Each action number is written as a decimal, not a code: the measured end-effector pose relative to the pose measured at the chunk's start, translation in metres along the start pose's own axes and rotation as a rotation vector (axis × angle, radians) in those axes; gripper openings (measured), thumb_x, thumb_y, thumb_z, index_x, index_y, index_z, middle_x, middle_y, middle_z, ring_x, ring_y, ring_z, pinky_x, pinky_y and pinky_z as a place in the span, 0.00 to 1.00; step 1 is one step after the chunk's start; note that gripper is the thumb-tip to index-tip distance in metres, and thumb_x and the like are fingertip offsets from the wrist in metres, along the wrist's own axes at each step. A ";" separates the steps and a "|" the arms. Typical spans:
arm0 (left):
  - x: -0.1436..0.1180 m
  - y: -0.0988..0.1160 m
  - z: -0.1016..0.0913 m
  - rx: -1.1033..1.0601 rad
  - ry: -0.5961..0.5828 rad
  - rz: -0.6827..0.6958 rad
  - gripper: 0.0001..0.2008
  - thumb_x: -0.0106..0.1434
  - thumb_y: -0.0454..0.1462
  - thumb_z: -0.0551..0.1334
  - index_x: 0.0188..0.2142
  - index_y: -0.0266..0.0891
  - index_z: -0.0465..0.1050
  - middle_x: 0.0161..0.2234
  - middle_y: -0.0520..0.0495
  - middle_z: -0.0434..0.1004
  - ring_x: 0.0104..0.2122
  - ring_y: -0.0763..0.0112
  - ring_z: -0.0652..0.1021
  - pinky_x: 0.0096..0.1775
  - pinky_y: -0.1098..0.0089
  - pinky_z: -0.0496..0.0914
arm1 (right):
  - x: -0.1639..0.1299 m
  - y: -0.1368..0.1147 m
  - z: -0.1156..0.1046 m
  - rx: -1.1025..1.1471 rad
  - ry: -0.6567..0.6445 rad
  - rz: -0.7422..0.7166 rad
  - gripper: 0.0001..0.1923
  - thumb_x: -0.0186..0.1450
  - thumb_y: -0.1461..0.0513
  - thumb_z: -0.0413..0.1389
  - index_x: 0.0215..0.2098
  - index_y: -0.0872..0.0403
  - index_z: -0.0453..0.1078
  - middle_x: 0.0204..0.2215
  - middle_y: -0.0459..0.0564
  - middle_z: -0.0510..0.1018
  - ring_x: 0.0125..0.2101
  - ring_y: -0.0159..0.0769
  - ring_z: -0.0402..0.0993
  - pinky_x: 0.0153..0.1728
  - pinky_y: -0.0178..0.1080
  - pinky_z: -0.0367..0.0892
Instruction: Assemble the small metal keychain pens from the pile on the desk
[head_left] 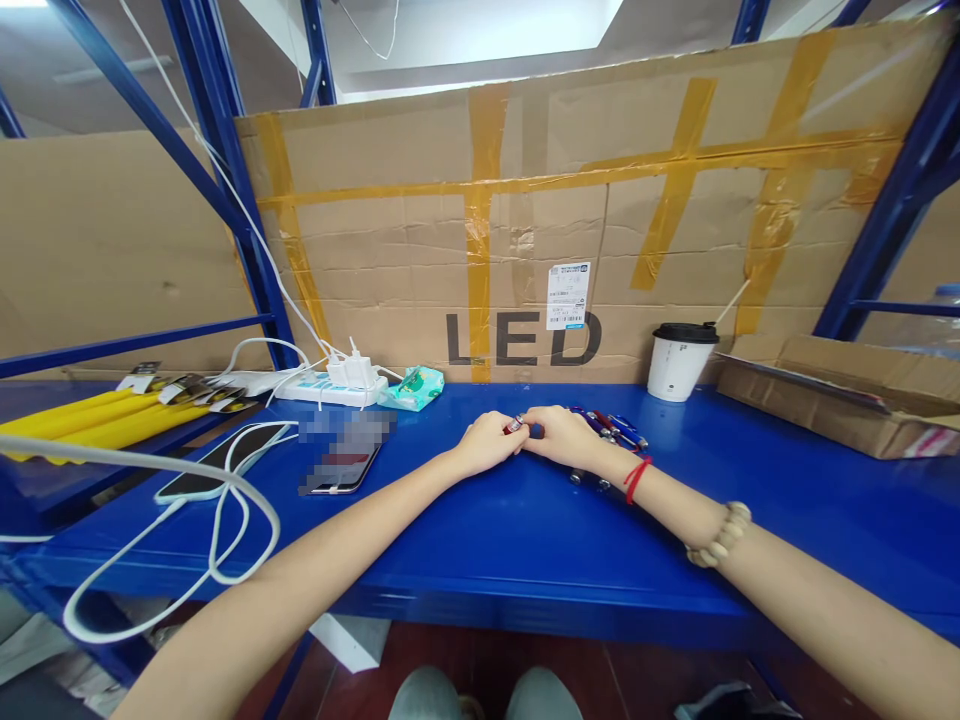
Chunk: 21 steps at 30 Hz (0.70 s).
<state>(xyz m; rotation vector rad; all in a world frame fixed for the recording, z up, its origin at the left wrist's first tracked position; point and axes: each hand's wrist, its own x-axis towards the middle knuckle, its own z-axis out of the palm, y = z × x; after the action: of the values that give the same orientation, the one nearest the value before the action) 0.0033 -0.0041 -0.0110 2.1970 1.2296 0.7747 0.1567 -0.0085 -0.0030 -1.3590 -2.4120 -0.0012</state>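
Observation:
My left hand [487, 443] and my right hand [559, 435] meet above the middle of the blue table, fingers closed and fingertips close together. Between the left fingers shows a small red pen part [514, 425] with a silvery end. By the right fingertips is a dark blue and red piece [535, 431], mostly covered, so I cannot tell whether it belongs to the same pen. Several blue and red pens [626, 432] lie just behind and beside my right wrist, partly hidden by it. Small silvery tips [576, 478] show under the right forearm.
Left on the blue table [480, 540] lie two phones [352, 455], a looped white cable [225, 490], a power strip [330, 390] and a green packet [415, 387]. Right stand a lidded paper cup [679, 365] and an open cardboard box [832, 400]. Tall cardboard [405, 260] closes the back.

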 end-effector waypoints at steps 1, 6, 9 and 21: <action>0.000 0.000 0.000 0.011 -0.004 -0.001 0.15 0.56 0.40 0.50 0.16 0.38 0.64 0.12 0.55 0.61 0.17 0.76 0.65 0.24 0.74 0.59 | 0.000 0.000 0.000 0.002 -0.002 -0.001 0.08 0.60 0.58 0.53 0.32 0.50 0.73 0.35 0.46 0.78 0.35 0.36 0.73 0.28 0.33 0.58; -0.002 0.003 -0.002 0.057 -0.009 0.004 0.16 0.56 0.40 0.50 0.16 0.38 0.64 0.12 0.54 0.62 0.18 0.75 0.67 0.26 0.74 0.60 | 0.001 0.003 0.002 0.007 -0.002 -0.008 0.07 0.60 0.59 0.53 0.30 0.51 0.72 0.34 0.46 0.78 0.34 0.36 0.72 0.28 0.33 0.57; -0.003 0.004 -0.002 0.072 -0.016 0.001 0.16 0.56 0.40 0.50 0.16 0.38 0.64 0.12 0.54 0.62 0.19 0.75 0.67 0.26 0.74 0.60 | 0.001 0.005 0.003 0.012 -0.004 -0.016 0.07 0.60 0.59 0.52 0.29 0.51 0.71 0.33 0.46 0.78 0.33 0.35 0.72 0.27 0.33 0.56; -0.005 0.009 -0.004 0.205 -0.076 0.001 0.16 0.58 0.41 0.51 0.17 0.38 0.67 0.15 0.53 0.67 0.21 0.73 0.70 0.28 0.73 0.60 | 0.002 0.007 0.005 0.026 -0.012 -0.050 0.06 0.59 0.62 0.52 0.31 0.51 0.72 0.34 0.46 0.78 0.33 0.35 0.72 0.28 0.32 0.56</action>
<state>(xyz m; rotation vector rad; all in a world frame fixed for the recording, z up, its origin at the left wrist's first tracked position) 0.0035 -0.0117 -0.0035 2.3669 1.3205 0.5821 0.1602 -0.0019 -0.0078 -1.2903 -2.4473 0.0247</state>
